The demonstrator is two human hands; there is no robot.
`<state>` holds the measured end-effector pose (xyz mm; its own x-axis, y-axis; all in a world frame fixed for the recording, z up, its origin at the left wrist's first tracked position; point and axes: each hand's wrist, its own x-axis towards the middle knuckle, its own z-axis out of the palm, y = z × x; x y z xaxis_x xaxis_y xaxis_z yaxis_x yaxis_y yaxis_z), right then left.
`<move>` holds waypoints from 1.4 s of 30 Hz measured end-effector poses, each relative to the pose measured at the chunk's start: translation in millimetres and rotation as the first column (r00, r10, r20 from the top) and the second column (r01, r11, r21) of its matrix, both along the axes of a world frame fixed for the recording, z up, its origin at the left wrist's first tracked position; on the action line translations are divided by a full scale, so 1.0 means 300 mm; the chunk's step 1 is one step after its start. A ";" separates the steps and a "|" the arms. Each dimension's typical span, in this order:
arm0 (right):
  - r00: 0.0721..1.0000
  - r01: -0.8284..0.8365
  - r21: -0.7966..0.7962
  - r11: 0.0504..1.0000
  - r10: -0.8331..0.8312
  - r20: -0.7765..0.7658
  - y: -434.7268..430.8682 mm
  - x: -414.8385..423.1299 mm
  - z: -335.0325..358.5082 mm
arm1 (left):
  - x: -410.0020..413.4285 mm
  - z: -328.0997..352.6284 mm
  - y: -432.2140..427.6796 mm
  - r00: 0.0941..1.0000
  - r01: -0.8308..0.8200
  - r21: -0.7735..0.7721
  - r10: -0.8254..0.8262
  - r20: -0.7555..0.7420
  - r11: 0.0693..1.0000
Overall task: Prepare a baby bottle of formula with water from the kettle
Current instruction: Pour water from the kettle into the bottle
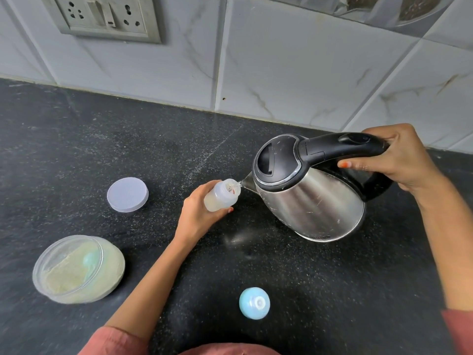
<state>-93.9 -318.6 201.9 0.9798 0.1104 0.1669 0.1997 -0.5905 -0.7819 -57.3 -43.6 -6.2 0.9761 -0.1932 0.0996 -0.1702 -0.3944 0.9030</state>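
Note:
My left hand point(198, 213) grips a small clear baby bottle point(222, 196), tilted with its open mouth toward the right. My right hand point(399, 160) holds the black handle of a steel kettle point(314, 201), tipped left so its spout meets the bottle's mouth. A thin stream of water runs from spout to bottle. Pale powder shows inside the bottle. The blue nipple cap point(254, 303) lies on the black counter point(128, 149) near me. An open tub of formula powder point(76, 269) with a green scoop inside sits at the left.
The tub's round lavender lid point(127, 194) lies flat beyond the tub. A tiled wall with a socket panel point(102, 16) rises behind the counter. Bare dark counter stretches between the lid and the wall.

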 end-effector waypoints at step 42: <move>0.998 0.055 -0.058 0.997 -0.053 0.031 0.006 -0.014 0.022 | -0.002 0.006 -0.011 0.999 0.015 0.000 -0.015 0.038 1.000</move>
